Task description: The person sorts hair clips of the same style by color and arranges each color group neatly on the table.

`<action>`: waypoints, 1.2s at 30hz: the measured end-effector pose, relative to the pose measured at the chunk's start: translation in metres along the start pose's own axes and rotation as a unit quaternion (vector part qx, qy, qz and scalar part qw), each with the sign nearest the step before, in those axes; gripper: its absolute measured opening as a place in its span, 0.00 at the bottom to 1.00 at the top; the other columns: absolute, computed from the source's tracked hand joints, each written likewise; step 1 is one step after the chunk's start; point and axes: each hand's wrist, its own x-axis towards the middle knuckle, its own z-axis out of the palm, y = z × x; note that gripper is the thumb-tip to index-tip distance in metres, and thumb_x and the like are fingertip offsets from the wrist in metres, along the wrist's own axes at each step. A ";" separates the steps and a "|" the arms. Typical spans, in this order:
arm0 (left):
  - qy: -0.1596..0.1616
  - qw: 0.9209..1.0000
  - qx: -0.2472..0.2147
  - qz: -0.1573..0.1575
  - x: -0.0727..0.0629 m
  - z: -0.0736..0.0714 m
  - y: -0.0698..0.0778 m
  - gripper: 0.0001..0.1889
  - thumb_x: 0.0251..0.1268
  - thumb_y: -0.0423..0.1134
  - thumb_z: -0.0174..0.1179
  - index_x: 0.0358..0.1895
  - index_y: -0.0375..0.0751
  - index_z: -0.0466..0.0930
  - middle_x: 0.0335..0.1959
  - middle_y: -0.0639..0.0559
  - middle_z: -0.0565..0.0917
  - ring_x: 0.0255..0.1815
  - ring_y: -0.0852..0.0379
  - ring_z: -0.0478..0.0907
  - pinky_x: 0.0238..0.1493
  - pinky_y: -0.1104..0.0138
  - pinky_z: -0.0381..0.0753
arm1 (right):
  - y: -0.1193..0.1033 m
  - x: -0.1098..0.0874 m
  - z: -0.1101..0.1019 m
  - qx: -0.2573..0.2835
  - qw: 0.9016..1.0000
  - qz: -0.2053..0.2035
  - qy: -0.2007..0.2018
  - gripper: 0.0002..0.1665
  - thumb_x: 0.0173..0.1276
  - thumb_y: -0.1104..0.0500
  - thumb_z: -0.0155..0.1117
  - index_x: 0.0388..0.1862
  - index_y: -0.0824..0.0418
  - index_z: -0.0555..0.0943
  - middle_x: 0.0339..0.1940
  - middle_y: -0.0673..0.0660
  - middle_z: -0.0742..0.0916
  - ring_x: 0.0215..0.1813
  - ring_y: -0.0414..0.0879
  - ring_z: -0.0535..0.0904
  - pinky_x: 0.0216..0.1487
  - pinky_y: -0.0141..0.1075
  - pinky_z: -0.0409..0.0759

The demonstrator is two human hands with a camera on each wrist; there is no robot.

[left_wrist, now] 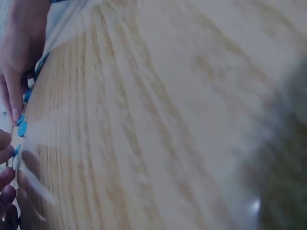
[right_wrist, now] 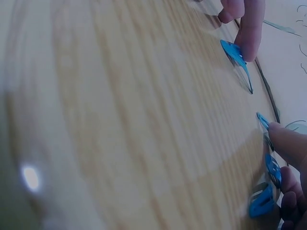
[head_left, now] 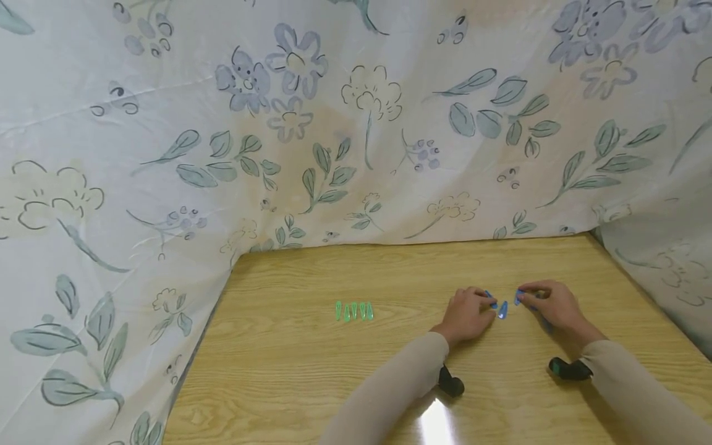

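My left hand (head_left: 467, 314) holds a blue snap hair clip (head_left: 489, 296) at its fingertips, close to the table top. My right hand (head_left: 556, 304) pinches another blue hair clip (head_left: 518, 298) between thumb and forefinger. Between the two hands lies a blue clip (head_left: 503, 310). More blue clips (right_wrist: 262, 201) show beside the right fingers (right_wrist: 290, 146) in the right wrist view; that hand partly covers them from the head view. A row of several green hair clips (head_left: 354, 311) lies side by side, left of my left hand.
Both hands work over a wood-grain table (head_left: 278, 358). Floral cloth (head_left: 356, 123) hangs behind it and along the sides. A black strap device (head_left: 452, 383) sits at the left wrist, and a similar one (head_left: 570, 369) at the right wrist.
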 end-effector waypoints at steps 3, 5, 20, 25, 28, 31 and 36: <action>0.009 1.000 0.027 0.008 0.000 0.000 -0.001 0.15 0.72 0.49 0.60 0.58 0.61 0.85 0.59 0.65 0.78 0.53 0.66 0.71 0.49 0.74 0.67 | 0.002 0.000 0.001 -0.001 1.000 0.001 -0.001 0.24 0.73 0.49 0.65 0.54 0.68 0.84 0.59 0.76 0.77 0.51 0.67 0.74 0.43 0.58 0.73; 0.018 0.998 0.052 0.012 0.002 0.002 -0.003 0.13 0.71 0.49 0.61 0.56 0.62 0.86 0.58 0.65 0.79 0.53 0.65 0.72 0.47 0.74 0.67 | 0.002 -0.001 0.001 0.001 1.000 -0.002 -0.002 0.24 0.73 0.49 0.65 0.54 0.69 0.83 0.59 0.76 0.77 0.51 0.67 0.74 0.43 0.57 0.73; 0.068 0.992 -0.058 -0.091 0.010 0.006 -0.001 0.08 0.61 0.45 0.72 0.44 0.61 0.90 0.37 0.75 0.83 0.44 0.73 0.75 0.49 0.73 0.68 | 0.000 -0.008 0.003 0.010 1.000 -0.008 0.006 0.24 0.75 0.50 0.63 0.55 0.70 0.82 0.59 0.77 0.76 0.53 0.70 0.72 0.47 0.64 0.71; 0.092 0.987 -0.069 -0.114 0.014 0.011 0.002 0.15 0.59 0.44 0.73 0.51 0.61 0.89 0.32 0.73 0.82 0.37 0.73 0.73 0.42 0.73 0.66 | 0.001 -0.008 0.003 0.009 1.000 -0.007 0.009 0.23 0.74 0.51 0.64 0.54 0.71 0.82 0.58 0.77 0.77 0.52 0.70 0.73 0.44 0.61 0.73; 0.103 0.985 -0.059 -0.123 0.016 0.015 0.003 0.13 0.59 0.45 0.74 0.47 0.63 0.90 0.31 0.74 0.82 0.36 0.72 0.73 0.40 0.72 0.65 | 0.001 -0.007 0.002 0.013 1.000 -0.006 0.004 0.24 0.73 0.52 0.65 0.54 0.71 0.82 0.58 0.77 0.77 0.51 0.67 0.73 0.43 0.57 0.74; 0.107 0.984 -0.058 -0.129 0.018 0.016 0.004 0.10 0.58 0.44 0.74 0.42 0.64 0.91 0.30 0.74 0.82 0.36 0.71 0.72 0.37 0.71 0.63 | 0.001 -0.005 0.001 0.016 1.000 -0.006 -0.002 0.24 0.73 0.52 0.65 0.55 0.71 0.82 0.59 0.77 0.76 0.51 0.67 0.72 0.43 0.57 0.75; 0.098 0.986 -0.054 -0.122 0.017 0.013 0.005 0.09 0.59 0.43 0.74 0.40 0.65 0.91 0.35 0.74 0.84 0.41 0.70 0.74 0.39 0.71 0.63 | 0.002 -0.003 0.001 0.019 1.000 -0.008 -0.001 0.23 0.73 0.53 0.65 0.55 0.71 0.82 0.59 0.77 0.76 0.51 0.68 0.72 0.43 0.59 0.75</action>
